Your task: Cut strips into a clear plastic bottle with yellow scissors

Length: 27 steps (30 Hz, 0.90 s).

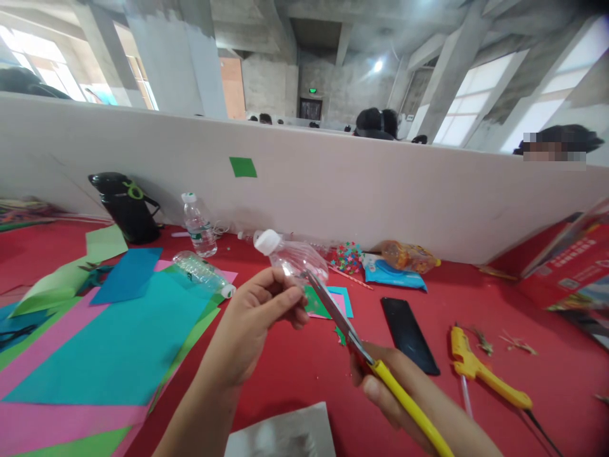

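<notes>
My left hand (266, 304) pinches the cut edge of a clear plastic bottle top (302, 254) with a white cap, which tilts up to the left. In my right hand (385, 377) is a pair of scissors (335, 311) with yellow handles. The blade tips reach the lower edge of the plastic, close to my left fingertips; whether they bite into it I cannot tell. Below the bottle top lie small green, pink and blue paper pieces (340, 301) and a green star-shaped scrap (340, 335).
Coloured paper sheets (114, 355) spread across the left of the red table. Water bottles (200, 228) and a black flask (126, 206) stand by the white partition (333, 190). A phone (410, 335), a yellow glue gun (485, 374) and a blue packet (394, 274) lie on the right.
</notes>
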Motion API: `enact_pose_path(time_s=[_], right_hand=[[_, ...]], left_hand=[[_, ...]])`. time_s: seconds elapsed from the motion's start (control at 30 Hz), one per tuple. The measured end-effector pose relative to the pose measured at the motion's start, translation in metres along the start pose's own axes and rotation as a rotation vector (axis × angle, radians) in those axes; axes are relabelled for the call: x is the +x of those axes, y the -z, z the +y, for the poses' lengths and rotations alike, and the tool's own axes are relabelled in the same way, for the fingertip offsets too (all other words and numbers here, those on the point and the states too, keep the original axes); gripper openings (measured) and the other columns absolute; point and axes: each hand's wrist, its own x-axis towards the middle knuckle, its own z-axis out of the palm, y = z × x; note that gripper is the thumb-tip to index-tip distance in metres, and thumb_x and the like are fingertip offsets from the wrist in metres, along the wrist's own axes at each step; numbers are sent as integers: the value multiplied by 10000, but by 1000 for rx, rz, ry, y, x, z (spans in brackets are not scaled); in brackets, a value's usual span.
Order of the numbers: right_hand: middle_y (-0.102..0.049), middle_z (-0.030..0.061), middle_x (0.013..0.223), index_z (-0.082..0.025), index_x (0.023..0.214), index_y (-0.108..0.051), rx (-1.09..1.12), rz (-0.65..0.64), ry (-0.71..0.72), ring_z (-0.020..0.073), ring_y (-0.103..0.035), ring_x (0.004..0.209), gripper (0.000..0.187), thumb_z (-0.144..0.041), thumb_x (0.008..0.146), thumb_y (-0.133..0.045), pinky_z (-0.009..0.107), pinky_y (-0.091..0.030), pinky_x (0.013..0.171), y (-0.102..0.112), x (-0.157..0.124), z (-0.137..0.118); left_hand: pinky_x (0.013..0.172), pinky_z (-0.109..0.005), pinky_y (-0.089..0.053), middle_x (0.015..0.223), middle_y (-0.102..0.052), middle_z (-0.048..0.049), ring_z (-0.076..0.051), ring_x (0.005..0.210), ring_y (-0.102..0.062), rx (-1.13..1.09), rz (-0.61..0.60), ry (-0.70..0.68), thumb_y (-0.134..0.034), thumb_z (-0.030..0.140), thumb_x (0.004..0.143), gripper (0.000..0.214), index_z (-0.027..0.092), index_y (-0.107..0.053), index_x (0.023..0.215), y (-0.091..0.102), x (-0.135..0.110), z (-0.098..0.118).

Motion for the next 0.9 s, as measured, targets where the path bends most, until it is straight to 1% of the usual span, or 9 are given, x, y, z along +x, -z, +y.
enact_pose_path(time_s=[0.07, 0.13, 0.33, 0.5, 0.6, 0.7, 0.8, 0.9], right_hand=[[-447, -14, 707, -203, 783, -434, -34, -4, -34, 145, -378, 613, 612, -798, 838, -303, 258, -314, 543, -2, 0, 3], [-450, -12, 708, -198, 778, -437, -61, -10, -44, 150, -367, 630, 590, -774, 849, -334, 261, -300, 553, -4, 2, 7], [-459, -9, 713, -195, 778, -433, -54, -35, -60, 153, -375, 637, 519, -704, 873, -394, 262, -294, 557, -5, 6, 9], [-476, 6, 733, -204, 769, -443, -70, 1, -76, 171, -416, 657, 487, -679, 868, -411, 262, -317, 559, -5, 3, 4], [-461, 4, 710, -207, 750, -437, -58, 12, -74, 169, -403, 642, 491, -684, 863, -403, 258, -312, 544, -6, 1, 1], [-437, -3, 690, -209, 732, -425, -60, 23, -75, 162, -376, 630, 491, -682, 862, -410, 248, -278, 523, -6, 3, 3], [-403, -18, 666, -208, 738, -423, -31, -10, -63, 152, -349, 614, 492, -685, 857, -416, 240, -245, 507, -6, 6, 5], [-388, -27, 659, -204, 741, -419, -31, -4, -66, 143, -336, 608, 452, -638, 869, -437, 241, -233, 510, -6, 8, 7]], left_hand=[[530, -169, -491, 654, -662, 25, -75, 543, -609, -21, 77, -25, -703, 199, 768, 110, 169, -598, 757, 5, 2, 2], [546, -160, -489, 671, -654, 33, -70, 562, -611, -8, 105, -46, -715, 170, 755, 122, 169, -595, 774, 9, 2, 2], [562, -180, -491, 696, -628, 31, -76, 584, -603, 72, 62, -68, -699, 151, 771, 118, 164, -588, 810, 8, 0, 0], [546, -178, -487, 675, -615, 39, -76, 575, -605, 81, 25, -78, -689, 134, 775, 120, 164, -575, 795, 5, 0, -2], [539, -177, -488, 686, -620, 40, -74, 573, -608, 79, 26, -82, -691, 135, 776, 130, 165, -566, 797, 5, 1, -2], [544, -176, -496, 687, -622, 39, -71, 568, -606, 82, 32, -75, -689, 127, 775, 131, 159, -562, 785, 6, 0, -1], [544, -177, -501, 683, -624, 39, -74, 572, -612, 89, 25, -78, -687, 117, 773, 132, 161, -563, 783, 6, 0, -1], [534, -174, -497, 677, -627, 39, -75, 574, -612, 103, 25, -86, -683, 122, 781, 124, 169, -570, 795, 7, 0, -1]])
